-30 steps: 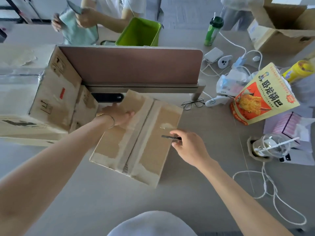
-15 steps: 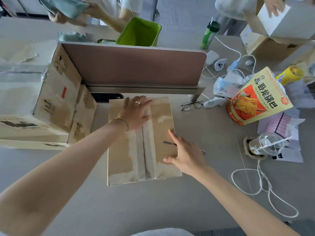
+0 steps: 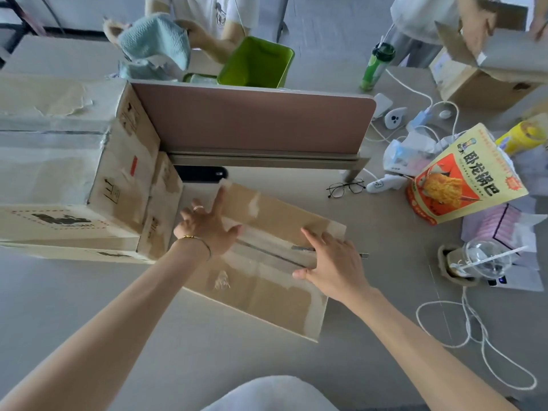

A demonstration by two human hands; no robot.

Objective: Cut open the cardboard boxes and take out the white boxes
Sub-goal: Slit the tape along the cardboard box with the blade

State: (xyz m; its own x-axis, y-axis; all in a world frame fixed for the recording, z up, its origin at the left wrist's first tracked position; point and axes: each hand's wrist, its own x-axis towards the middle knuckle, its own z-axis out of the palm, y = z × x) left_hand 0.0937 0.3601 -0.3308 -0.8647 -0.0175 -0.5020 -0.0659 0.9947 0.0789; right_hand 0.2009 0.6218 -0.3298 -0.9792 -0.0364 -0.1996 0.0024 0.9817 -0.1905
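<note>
A flat cardboard box point(image 3: 267, 295) lies slantwise on the grey table, its taped seam running from upper left to lower right. My left hand point(image 3: 207, 229) presses on the box's left end with fingers spread and straight. At the right end of the seam my right hand point(image 3: 332, 265) lies flat on the box. A slim metal cutter point(image 3: 302, 248) is trapped under it, with its tip and tail sticking out on either side. No white box is in sight.
Stacked large cardboard boxes point(image 3: 59, 173) stand at the left, a pink divider panel point(image 3: 252, 123) behind. To the right are glasses point(image 3: 345, 187), a snack bag point(image 3: 462, 176), a cup with straw point(image 3: 480, 259) and a looped white cable point(image 3: 474, 345). People work across the table.
Both hands have turned the box counter-clockwise, from seam upright to seam slanting sideways. My right hand went from pinching the cutter to lying flat over it.
</note>
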